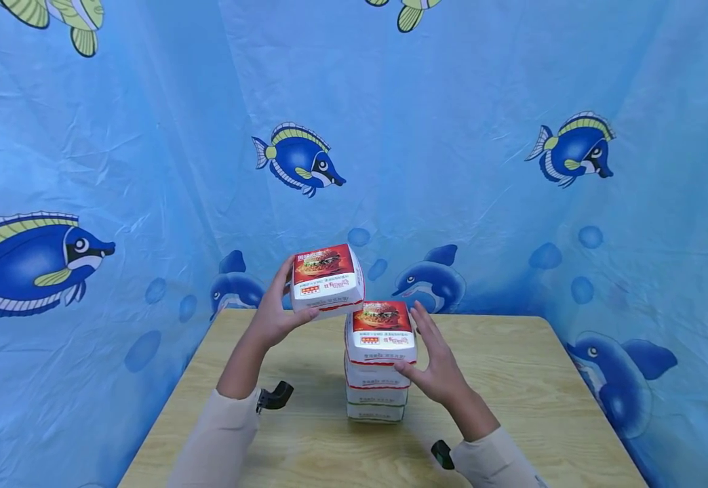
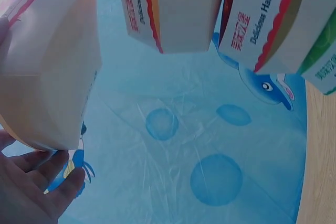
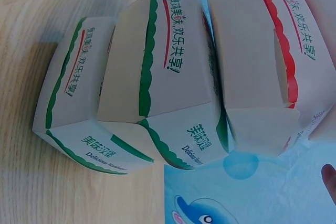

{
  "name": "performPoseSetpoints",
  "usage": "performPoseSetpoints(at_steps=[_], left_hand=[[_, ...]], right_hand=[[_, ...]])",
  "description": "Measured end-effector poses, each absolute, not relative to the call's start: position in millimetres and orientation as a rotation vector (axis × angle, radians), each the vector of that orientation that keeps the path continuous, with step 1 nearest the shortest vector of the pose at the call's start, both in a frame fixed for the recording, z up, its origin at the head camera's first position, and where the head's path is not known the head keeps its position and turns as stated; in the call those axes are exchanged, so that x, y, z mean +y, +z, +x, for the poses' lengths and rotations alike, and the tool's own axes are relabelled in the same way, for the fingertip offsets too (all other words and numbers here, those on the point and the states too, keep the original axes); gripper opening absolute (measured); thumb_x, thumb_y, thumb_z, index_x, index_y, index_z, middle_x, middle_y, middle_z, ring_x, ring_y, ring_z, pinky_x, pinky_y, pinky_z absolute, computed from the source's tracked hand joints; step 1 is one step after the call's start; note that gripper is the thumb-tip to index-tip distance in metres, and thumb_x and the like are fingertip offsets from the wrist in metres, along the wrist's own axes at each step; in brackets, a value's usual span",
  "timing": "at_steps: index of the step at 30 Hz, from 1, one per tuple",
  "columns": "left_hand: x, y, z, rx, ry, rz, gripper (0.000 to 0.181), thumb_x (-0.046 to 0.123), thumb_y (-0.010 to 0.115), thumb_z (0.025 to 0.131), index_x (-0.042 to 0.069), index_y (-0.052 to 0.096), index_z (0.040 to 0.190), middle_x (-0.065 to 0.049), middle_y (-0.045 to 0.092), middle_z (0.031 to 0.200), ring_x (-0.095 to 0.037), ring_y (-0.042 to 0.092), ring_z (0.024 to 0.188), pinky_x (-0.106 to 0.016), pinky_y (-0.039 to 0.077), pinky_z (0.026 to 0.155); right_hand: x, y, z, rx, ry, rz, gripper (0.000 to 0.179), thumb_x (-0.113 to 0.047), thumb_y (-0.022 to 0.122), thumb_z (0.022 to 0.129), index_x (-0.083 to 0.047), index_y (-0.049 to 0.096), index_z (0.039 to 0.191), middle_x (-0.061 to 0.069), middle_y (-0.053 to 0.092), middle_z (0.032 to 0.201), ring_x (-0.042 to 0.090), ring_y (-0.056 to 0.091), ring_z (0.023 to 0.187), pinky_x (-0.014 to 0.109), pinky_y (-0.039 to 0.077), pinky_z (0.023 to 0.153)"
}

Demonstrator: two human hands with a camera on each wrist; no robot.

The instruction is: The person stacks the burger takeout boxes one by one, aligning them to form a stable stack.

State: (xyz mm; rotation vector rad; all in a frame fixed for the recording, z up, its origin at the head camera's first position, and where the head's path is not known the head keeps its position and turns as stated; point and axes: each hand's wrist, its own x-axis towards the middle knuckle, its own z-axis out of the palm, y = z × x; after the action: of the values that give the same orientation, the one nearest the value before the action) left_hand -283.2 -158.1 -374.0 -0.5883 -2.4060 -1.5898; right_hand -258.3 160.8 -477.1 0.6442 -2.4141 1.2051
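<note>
My left hand (image 1: 274,315) holds a burger box (image 1: 327,278) up in the air, thumb at its front and fingers behind its left side. The box has a red top with a burger picture and white sides. In the left wrist view the same box (image 2: 58,72) is tilted above the fingers. Just right of it stands a stack of several burger boxes, its top box (image 1: 383,342) red-lidded too. Lower down, the boxes (image 3: 173,72) have green scalloped edging. Beside the top box's right side is my right hand (image 1: 442,369), fingers extended, thumb by the front corner; contact is unclear.
The stack stands on a light wooden table (image 1: 482,352). Blue sheeting (image 1: 451,169) printed with fish and dolphins hangs behind the table and along both sides. A black wrist camera (image 1: 276,396) sits on the left wrist, another (image 1: 442,454) on the right.
</note>
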Motion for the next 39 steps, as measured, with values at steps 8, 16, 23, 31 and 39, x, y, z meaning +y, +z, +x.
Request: performPoseSetpoints(at_steps=[8,16,23,31,39], left_hand=[[-148,-394,-296,-2.354,-1.587,-0.7,0.104,0.026,0.079,0.079,0.025,0.01,0.157,-0.004,0.029,0.153,-0.024,0.026,0.139,-0.056,0.027,0.109],[-137,-395,-290,-2.354,-1.523,-0.735,0.107,0.046,0.079,0.075,0.024,0.014,0.157,0.0,0.031,0.152,-0.025,0.029,0.137,-0.061,0.031,0.104],[-126,-397,-288,-2.364,-1.5,-0.764,0.108,0.052,0.078,0.074,0.027,0.014,0.157,0.0,0.029,0.153,-0.026,0.029,0.138,-0.061,0.031,0.105],[-114,-403,-287,-2.36,-1.52,-0.795,0.106,0.052,0.077,0.075,0.032,0.012,0.156,0.001,0.031,0.152,-0.025,0.034,0.134,-0.062,0.035,0.101],[-104,-402,-288,-2.381,-1.479,-0.797,0.108,0.057,0.077,0.074,0.028,0.015,0.157,0.004,0.03,0.151,-0.025,0.041,0.127,-0.062,0.04,0.095]], right_hand=[[158,-478,-259,-2.401,1.228,0.656,0.096,-0.043,0.075,0.079,-0.034,0.018,0.156,-0.008,0.013,0.162,0.031,0.02,0.145,0.068,0.035,0.097],[156,-475,-259,-2.389,1.244,0.66,0.097,-0.041,0.076,0.079,-0.032,0.019,0.156,-0.007,0.013,0.162,0.033,0.025,0.143,0.068,0.035,0.098],[152,-475,-259,-2.399,1.263,0.642,0.097,-0.042,0.075,0.079,-0.033,0.018,0.156,-0.008,0.013,0.162,0.032,0.018,0.145,0.072,0.029,0.098],[150,-476,-259,-2.391,1.284,0.651,0.095,-0.042,0.074,0.08,-0.033,0.018,0.156,-0.01,0.012,0.161,0.033,0.024,0.143,0.069,0.034,0.097],[153,-474,-261,-2.336,1.295,0.677,0.098,-0.037,0.076,0.08,-0.033,0.015,0.157,-0.002,0.014,0.162,0.036,0.035,0.136,0.069,0.039,0.093]])
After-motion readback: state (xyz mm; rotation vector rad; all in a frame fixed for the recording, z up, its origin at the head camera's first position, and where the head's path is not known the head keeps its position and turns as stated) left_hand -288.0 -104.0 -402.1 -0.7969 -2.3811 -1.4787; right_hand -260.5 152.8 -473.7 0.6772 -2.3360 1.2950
